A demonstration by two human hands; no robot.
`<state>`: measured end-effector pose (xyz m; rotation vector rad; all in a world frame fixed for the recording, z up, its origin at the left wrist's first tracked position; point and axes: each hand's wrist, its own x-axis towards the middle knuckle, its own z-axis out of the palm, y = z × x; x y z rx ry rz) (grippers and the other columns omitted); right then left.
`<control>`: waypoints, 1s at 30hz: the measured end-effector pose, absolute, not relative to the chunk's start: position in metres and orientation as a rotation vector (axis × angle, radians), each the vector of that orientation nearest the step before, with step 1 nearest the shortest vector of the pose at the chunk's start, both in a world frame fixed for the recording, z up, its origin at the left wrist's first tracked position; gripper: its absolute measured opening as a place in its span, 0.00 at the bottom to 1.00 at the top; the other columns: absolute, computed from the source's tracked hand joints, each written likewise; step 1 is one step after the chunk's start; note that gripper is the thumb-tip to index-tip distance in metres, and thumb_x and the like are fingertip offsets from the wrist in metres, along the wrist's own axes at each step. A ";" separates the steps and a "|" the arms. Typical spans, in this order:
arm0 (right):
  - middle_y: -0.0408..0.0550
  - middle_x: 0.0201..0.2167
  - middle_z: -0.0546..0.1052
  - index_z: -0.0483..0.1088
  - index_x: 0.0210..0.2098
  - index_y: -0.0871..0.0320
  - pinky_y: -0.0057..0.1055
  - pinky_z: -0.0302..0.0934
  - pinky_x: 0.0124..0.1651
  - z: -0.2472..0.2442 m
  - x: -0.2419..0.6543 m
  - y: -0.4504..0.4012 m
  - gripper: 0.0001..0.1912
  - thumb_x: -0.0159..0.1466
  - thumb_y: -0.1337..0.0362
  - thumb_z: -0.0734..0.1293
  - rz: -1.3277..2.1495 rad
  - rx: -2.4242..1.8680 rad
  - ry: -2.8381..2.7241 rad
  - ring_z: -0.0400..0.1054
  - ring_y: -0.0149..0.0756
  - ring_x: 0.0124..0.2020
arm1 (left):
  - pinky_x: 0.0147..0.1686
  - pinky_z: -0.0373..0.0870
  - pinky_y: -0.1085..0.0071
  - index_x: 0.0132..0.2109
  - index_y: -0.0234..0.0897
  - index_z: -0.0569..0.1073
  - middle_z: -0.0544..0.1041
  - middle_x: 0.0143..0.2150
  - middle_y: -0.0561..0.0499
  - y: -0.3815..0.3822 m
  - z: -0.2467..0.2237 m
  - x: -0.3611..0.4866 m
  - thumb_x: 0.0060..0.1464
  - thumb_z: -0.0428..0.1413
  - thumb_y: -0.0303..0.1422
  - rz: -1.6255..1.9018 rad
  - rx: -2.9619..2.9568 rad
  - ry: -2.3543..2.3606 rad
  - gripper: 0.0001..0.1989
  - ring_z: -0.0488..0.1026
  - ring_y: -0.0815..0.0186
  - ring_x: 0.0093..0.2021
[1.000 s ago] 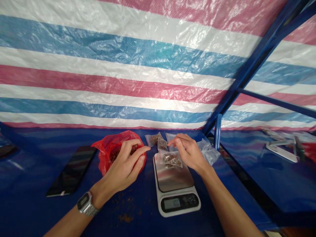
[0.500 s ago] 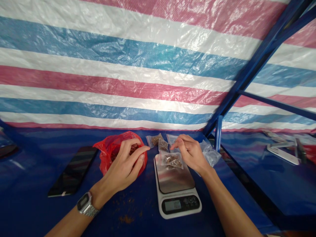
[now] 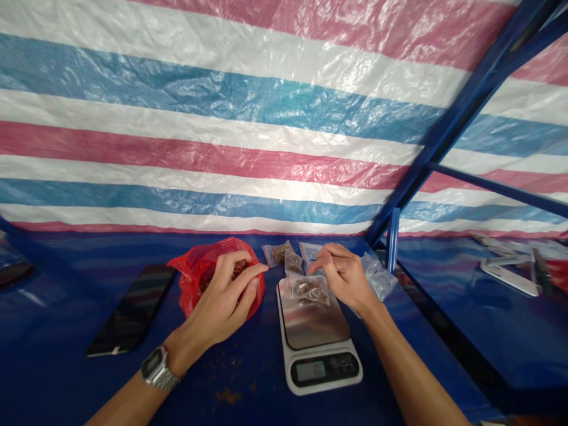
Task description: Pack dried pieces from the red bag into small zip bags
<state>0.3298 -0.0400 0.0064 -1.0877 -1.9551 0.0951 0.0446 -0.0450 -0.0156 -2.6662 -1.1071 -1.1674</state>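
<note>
My left hand [image 3: 228, 293] is open over a red plastic bag [image 3: 189, 296], its fingers apart and slightly bent. Brown dried pieces [image 3: 239, 267] show inside the bag. My right hand [image 3: 344, 275] is closed, thumb and fingers drawn together above the back of a white digital scale [image 3: 319, 384]. Whether anything small sits between those fingertips is hidden. Below them, a clear zip bag [image 3: 310, 291] with brown pieces lies on the scale's steel plate [image 3: 315, 325]. The lit display [image 3: 310, 371] shows digits that are hard to read.
Filled zip bags [image 3: 280, 253] lie behind the scale, and clear plastic bags [image 3: 379, 278] are to its right. A black phone [image 3: 133, 307] rests at the left. Brown crumbs [image 3: 228, 395] dot the blue tabletop. A blue metal frame [image 3: 437, 139] slants up before a striped sheet [image 3: 222, 160].
My right hand's fingers have shifted very slightly above the zip bag. My left hand stays over the red bag, and the bag on the scale has not moved.
</note>
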 end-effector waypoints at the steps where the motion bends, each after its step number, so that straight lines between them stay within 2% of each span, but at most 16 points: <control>1: 0.45 0.25 0.75 0.79 0.26 0.55 0.37 0.62 0.39 0.005 0.330 -0.040 0.29 0.78 0.62 0.55 0.101 -1.090 -1.955 0.71 0.35 0.30 | 0.56 0.71 0.60 0.60 0.43 0.70 0.66 0.54 0.44 -0.044 -0.016 0.045 0.70 0.48 0.25 -1.166 -2.670 -1.110 0.17 0.66 0.58 0.56; 19: 0.45 0.25 0.75 0.79 0.25 0.54 0.36 0.63 0.39 0.005 0.326 -0.038 0.30 0.78 0.59 0.55 0.108 -1.074 -1.973 0.72 0.36 0.31 | 0.59 0.70 0.56 0.59 0.43 0.72 0.66 0.54 0.44 -0.040 -0.017 0.045 0.69 0.48 0.25 -1.255 -2.641 -1.122 0.17 0.67 0.57 0.57; 21: 0.46 0.26 0.76 0.79 0.28 0.54 0.36 0.63 0.40 0.006 0.325 -0.039 0.30 0.79 0.58 0.54 0.112 -1.079 -1.973 0.72 0.37 0.31 | 0.58 0.70 0.56 0.59 0.43 0.72 0.67 0.54 0.44 -0.041 -0.016 0.045 0.69 0.49 0.25 -1.250 -2.645 -1.121 0.17 0.67 0.57 0.56; 26: 0.51 0.36 0.80 0.80 0.43 0.56 0.38 0.65 0.45 0.013 0.325 -0.043 0.27 0.79 0.53 0.52 0.171 -1.052 -2.007 0.74 0.41 0.40 | 0.56 0.71 0.56 0.59 0.43 0.72 0.66 0.54 0.44 -0.041 -0.014 0.044 0.69 0.49 0.25 -1.259 -2.625 -1.098 0.17 0.67 0.57 0.56; 30: 0.51 0.37 0.81 0.79 0.42 0.56 0.40 0.64 0.47 0.015 0.324 -0.044 0.27 0.79 0.52 0.52 0.157 -1.013 -2.056 0.73 0.42 0.41 | 0.56 0.71 0.57 0.59 0.43 0.73 0.66 0.54 0.44 -0.039 -0.015 0.044 0.68 0.49 0.25 -1.276 -2.620 -1.081 0.17 0.67 0.57 0.56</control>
